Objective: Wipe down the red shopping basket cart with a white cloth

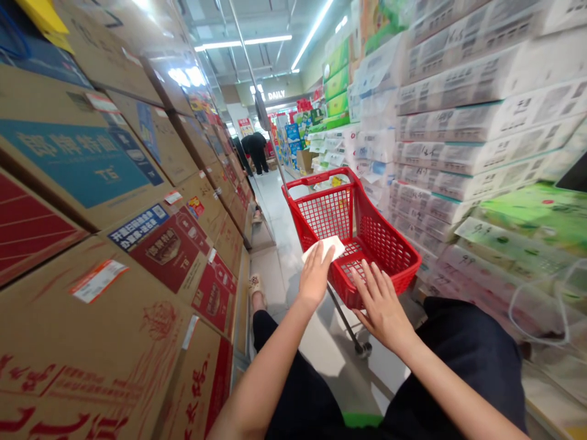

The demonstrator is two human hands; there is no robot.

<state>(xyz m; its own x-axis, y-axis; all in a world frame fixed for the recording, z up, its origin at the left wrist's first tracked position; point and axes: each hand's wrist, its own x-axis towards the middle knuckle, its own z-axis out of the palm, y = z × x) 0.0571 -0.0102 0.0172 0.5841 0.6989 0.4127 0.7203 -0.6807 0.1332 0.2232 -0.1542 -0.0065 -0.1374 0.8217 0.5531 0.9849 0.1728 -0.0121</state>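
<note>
A red plastic shopping cart basket (389, 247) with perforated walls stands in front of me, tilted in the view, with nothing seen inside. Under the fingers of my left hand (315, 274) lies a folded white wiping cloth (338, 244), pressed at the left rim of the basket; my thumb and the cloth's underside are partly hidden. My right hand (384, 305) has its fingers stretched and apart at the basket's near rim, holding nothing. Whether its fingertips touch the rim is hard to tell. Below the basket, a metal leg ends in a wheel (363, 349).
Stacked cardboard cartons (82, 165) wall the left side. On the right rise piles of packaged tissue paper (440, 146). A person in dark clothes (257, 150) bends over farther down the aisle. The floor (293, 269) runs between; my dark-clothed knees flank the cart.
</note>
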